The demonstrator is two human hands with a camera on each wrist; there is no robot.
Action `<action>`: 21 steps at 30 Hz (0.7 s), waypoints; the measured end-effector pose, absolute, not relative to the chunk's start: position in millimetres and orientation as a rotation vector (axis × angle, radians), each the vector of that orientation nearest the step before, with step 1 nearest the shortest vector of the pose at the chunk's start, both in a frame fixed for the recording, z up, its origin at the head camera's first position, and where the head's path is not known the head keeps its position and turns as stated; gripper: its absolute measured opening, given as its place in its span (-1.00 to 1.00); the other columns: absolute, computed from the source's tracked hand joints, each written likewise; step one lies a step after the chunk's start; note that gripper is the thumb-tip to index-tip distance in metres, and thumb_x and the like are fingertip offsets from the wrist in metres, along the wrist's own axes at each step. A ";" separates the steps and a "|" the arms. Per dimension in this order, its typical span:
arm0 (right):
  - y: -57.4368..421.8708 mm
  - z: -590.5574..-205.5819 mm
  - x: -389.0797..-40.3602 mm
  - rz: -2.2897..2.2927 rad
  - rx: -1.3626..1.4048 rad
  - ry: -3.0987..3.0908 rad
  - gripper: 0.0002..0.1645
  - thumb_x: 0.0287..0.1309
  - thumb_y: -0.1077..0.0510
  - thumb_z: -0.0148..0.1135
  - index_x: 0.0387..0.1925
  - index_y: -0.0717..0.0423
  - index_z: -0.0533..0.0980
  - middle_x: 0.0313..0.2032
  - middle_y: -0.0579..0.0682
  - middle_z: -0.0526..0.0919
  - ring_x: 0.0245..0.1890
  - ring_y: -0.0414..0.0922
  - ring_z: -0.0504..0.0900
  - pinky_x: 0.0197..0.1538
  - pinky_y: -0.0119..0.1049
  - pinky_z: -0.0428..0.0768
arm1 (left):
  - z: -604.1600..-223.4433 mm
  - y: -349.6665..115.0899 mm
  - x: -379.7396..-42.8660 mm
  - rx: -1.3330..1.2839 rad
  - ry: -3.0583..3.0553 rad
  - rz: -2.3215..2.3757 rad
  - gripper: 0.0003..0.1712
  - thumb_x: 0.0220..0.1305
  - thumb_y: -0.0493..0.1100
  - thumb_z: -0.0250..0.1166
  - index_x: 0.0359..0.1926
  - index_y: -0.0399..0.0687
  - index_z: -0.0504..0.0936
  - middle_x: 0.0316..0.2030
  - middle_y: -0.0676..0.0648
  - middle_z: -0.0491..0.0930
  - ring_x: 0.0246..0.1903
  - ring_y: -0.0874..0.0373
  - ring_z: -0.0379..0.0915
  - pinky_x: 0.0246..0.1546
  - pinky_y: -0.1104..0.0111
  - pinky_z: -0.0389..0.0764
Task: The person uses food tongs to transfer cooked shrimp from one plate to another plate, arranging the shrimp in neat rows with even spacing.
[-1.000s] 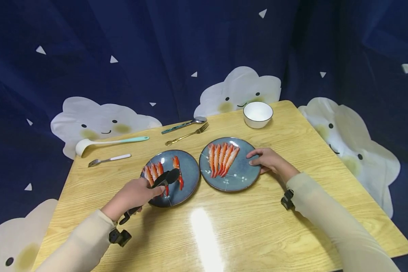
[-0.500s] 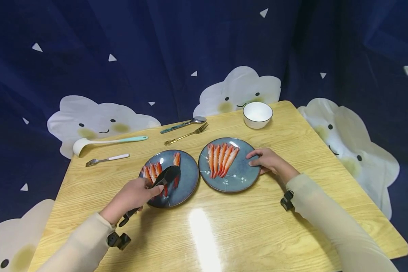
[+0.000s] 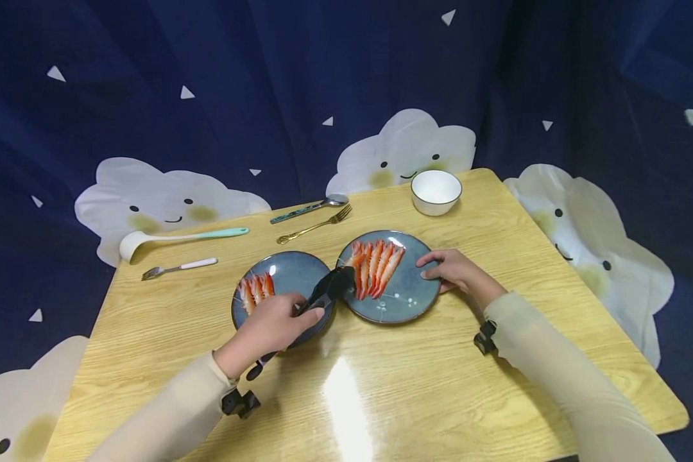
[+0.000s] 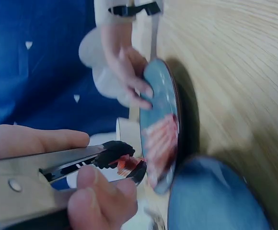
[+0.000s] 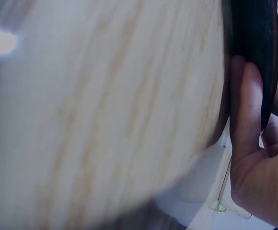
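Note:
In the head view my left hand (image 3: 274, 326) grips black-tipped metal tongs (image 3: 339, 282) over the near-left rim of the right blue plate (image 3: 407, 276). A red shrimp (image 4: 125, 164) is pinched between the tong tips in the left wrist view. Beside it, several shrimp (image 3: 384, 269) lie in a row on that plate. My right hand (image 3: 456, 271) holds the plate's right rim, with some fingers under it and others over it in the right wrist view. The left blue plate (image 3: 294, 266) carries more shrimp (image 3: 256, 292), partly hidden by my left hand.
Behind the plates are a spoon (image 3: 312, 208), a gold fork (image 3: 314, 224) and a white bowl (image 3: 436, 194). A ladle (image 3: 185, 237) and a white-handled fork (image 3: 179, 267) lie at the left. A dark blue curtain (image 3: 237, 83) hangs behind the wooden table (image 3: 439, 378).
My left hand has moved right with the tongs, taking the separate shrimp from the left plate to over the right plate's edge. My right hand has stayed on the plate rim.

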State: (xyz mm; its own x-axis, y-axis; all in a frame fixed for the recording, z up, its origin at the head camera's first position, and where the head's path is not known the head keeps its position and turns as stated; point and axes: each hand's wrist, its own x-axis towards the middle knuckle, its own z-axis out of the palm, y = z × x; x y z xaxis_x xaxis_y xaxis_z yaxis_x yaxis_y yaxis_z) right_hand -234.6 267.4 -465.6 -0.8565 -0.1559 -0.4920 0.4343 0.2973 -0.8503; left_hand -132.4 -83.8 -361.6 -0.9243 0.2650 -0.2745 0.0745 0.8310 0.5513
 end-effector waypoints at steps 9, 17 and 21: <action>266.1 -466.3 -231.4 -1.586 0.258 2.098 -0.57 -0.09 0.29 0.27 -0.09 0.22 0.45 -0.29 0.12 0.49 -0.57 -0.09 0.57 -0.51 -0.16 0.53 | -367.5 -26.6 -150.2 0.403 2.641 0.778 -0.50 0.09 0.33 0.00 -0.27 0.03 0.47 -0.69 0.02 0.46 -0.76 0.16 0.34 -0.72 0.31 0.33; 266.4 -469.7 -233.4 -1.570 0.269 2.113 -0.59 -0.10 0.28 0.28 -0.11 0.16 0.46 -0.27 0.13 0.48 -0.58 -0.09 0.57 -0.51 -0.15 0.53 | -383.5 -2.4 -151.6 0.451 2.685 0.656 -0.52 0.10 0.29 0.03 -0.52 -0.03 0.42 -0.67 -0.01 0.41 -0.72 0.15 0.29 -0.72 0.32 0.31; 267.3 -466.7 -234.0 -1.578 0.268 2.111 -0.59 -0.11 0.29 0.28 -0.12 0.17 0.47 -0.28 0.13 0.49 -0.58 -0.09 0.57 -0.52 -0.14 0.53 | -390.3 1.5 -151.8 0.456 2.685 0.622 -0.54 0.10 0.26 0.05 -0.56 -0.03 0.42 -0.68 0.00 0.40 -0.73 0.14 0.28 -0.72 0.33 0.30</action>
